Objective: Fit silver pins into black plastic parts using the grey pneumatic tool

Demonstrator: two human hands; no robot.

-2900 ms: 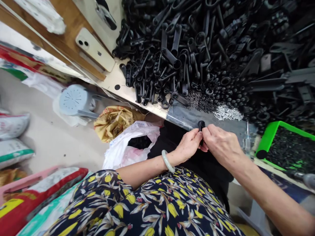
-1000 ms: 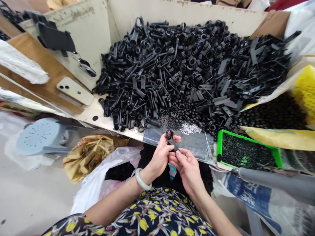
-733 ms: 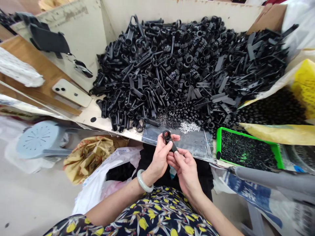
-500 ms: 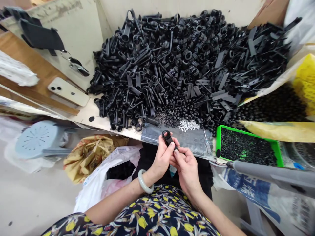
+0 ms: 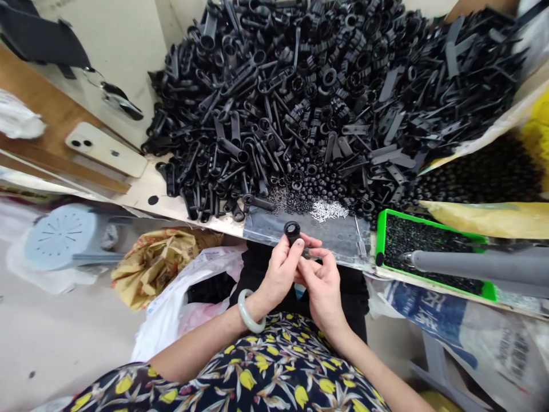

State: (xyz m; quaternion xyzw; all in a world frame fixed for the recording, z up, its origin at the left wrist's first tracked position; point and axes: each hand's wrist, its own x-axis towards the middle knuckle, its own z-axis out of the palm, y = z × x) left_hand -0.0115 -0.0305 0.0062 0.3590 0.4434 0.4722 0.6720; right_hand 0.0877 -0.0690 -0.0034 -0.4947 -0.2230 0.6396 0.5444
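Observation:
A black plastic part with a ring-shaped end is gripped in my left hand, its ring upward and the lower end hidden by my fingers. Close against it, my right hand has thumb and fingers pinched together near the part's lower end; what they hold is too small or hidden to make out. Just beyond my hands lies a clear mat on the bench edge, with a heap of small silvery pins and small black beads behind it.
A big pile of black plastic parts covers the bench. On the right stand a green tray of tiny black pieces and a grey tube-shaped tool reaching over it. At left are a phone, a blue stool and a brown sack.
The black part has tipped more upright, its ring now facing me. My right fingers have shifted at its lower end. The whole view has tilted slightly downward.

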